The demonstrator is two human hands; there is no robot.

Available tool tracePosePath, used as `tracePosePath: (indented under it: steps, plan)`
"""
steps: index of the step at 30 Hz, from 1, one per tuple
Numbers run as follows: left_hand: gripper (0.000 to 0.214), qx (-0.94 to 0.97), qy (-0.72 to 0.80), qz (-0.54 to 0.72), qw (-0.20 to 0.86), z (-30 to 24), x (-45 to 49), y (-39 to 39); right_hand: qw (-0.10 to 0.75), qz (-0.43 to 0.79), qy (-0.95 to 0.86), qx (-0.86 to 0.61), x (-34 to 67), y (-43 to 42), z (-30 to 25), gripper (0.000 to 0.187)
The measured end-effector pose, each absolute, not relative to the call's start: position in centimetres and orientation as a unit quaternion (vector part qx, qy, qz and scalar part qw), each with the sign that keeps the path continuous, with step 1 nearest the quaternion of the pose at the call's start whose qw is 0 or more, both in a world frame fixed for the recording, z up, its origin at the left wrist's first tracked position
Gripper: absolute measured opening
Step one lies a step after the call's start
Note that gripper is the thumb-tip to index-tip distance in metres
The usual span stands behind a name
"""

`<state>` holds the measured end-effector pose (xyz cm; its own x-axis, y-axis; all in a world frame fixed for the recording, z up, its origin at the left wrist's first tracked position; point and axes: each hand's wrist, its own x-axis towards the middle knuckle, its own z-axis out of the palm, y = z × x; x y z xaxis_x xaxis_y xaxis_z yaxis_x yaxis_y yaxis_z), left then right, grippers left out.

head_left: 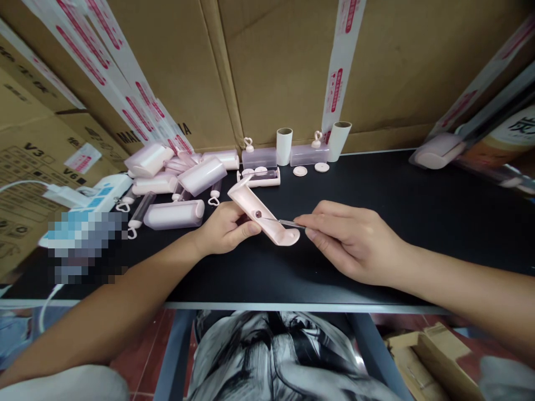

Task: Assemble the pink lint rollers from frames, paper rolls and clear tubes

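My left hand (231, 227) grips a pale pink curved plastic shell (267, 217), an open trough with raised ends, tilted down to the right above the table. Inside the trough is a small dark round spot, perhaps a hole. Between the thumb and fingers of my right hand (355, 239) is a slim metal tool (288, 223), its tip reaching into the shell. Whether it is a pair of tweezers cannot be made out. Just behind the shell lies a pink frame (267, 179) with a clear section.
Several pink and clear roller cases (173, 215) are heaped at the left. White paper rolls (284, 146) and pink discs (300, 171) stand or lie at the back, before a large cardboard box (276, 67). A white power strip (112, 189) is at the left edge of the black table (376, 184).
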<state>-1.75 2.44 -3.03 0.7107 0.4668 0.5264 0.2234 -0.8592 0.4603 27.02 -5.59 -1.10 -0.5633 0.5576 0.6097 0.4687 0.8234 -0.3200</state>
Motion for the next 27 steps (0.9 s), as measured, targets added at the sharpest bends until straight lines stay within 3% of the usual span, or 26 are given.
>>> tracePosePath:
  steps: [11,19,23,27]
  plan:
    - [0.047,0.904,0.199,0.337,0.172,-3.25,-1.8,2.35,0.349,0.024,-0.886,-0.305,27.12,-5.59,-1.42,0.027]
    - [0.044,0.903,0.229,0.345,0.116,-3.46,-1.78,2.49,0.325,-0.135,-0.882,-0.315,26.89,-5.57,-1.41,0.026]
    - [0.043,0.899,0.253,0.352,0.068,-3.29,-1.7,2.31,0.324,-0.151,-0.879,-0.315,26.77,-5.62,-1.33,0.025]
    - [0.032,0.912,0.255,0.308,0.089,-3.16,-1.6,2.09,0.327,-0.141,-0.881,-0.311,26.74,-5.7,-1.41,0.027]
